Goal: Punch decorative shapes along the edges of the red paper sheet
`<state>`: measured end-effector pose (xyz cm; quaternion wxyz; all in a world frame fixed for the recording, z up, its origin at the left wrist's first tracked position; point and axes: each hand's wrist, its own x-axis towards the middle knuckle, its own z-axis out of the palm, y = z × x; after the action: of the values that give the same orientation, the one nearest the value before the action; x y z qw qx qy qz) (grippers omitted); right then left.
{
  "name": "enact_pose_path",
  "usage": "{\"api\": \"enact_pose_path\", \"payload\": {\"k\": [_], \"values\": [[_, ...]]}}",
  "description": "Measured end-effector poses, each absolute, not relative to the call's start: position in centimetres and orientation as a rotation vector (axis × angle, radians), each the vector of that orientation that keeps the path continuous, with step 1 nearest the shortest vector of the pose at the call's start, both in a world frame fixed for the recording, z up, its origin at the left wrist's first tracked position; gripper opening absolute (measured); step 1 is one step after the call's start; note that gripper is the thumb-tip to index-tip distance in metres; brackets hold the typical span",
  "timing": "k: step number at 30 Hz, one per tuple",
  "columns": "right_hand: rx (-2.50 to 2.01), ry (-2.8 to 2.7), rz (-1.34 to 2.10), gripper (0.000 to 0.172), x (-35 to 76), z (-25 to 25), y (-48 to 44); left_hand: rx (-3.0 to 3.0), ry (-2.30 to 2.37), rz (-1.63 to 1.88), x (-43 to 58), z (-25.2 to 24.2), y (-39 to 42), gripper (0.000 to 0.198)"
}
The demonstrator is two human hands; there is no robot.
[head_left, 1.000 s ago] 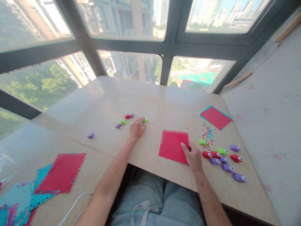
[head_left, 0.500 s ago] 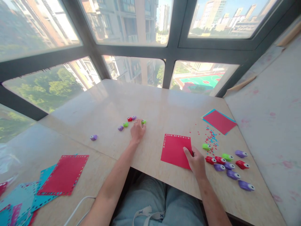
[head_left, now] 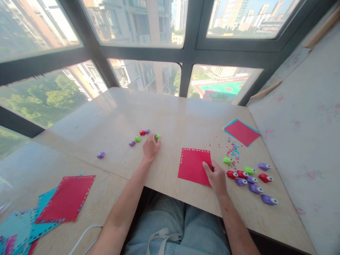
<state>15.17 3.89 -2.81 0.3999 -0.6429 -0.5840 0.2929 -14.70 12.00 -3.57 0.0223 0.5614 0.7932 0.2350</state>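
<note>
My left hand (head_left: 151,147) is on the table with its fingers closed around a small green craft punch (head_left: 157,136), which partly shows beyond the fingertips. Close by stand a red punch (head_left: 142,132), another green punch (head_left: 137,139) and purple punches (head_left: 131,143). My right hand (head_left: 216,176) grips the right edge of a red paper sheet (head_left: 193,168), thumb on top and fingers hidden beneath. Small punched holes line the sheet's top edge and the upper part of its left edge.
At the right lie several more punches (head_left: 255,189), scattered red and blue paper bits (head_left: 233,152) and a stack of red and blue sheets (head_left: 242,132). Punched sheets (head_left: 66,198) overlap at the left, near a white cable (head_left: 84,233). One purple punch (head_left: 100,155) stands apart. Windows border the table.
The whole view has shifted slightly. My left hand stays at the green punch and my right hand keeps its grip on the red sheet.
</note>
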Motion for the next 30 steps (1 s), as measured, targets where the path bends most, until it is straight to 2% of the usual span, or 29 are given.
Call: {"api": "enact_pose_path", "payload": {"k": [30], "values": [[-1.651, -1.479, 0.74, 0.041, 15.21, -3.05, 3.83, 1.939, 2.209, 0.928, -14.68, -4.24, 11.19, 0.019]]}}
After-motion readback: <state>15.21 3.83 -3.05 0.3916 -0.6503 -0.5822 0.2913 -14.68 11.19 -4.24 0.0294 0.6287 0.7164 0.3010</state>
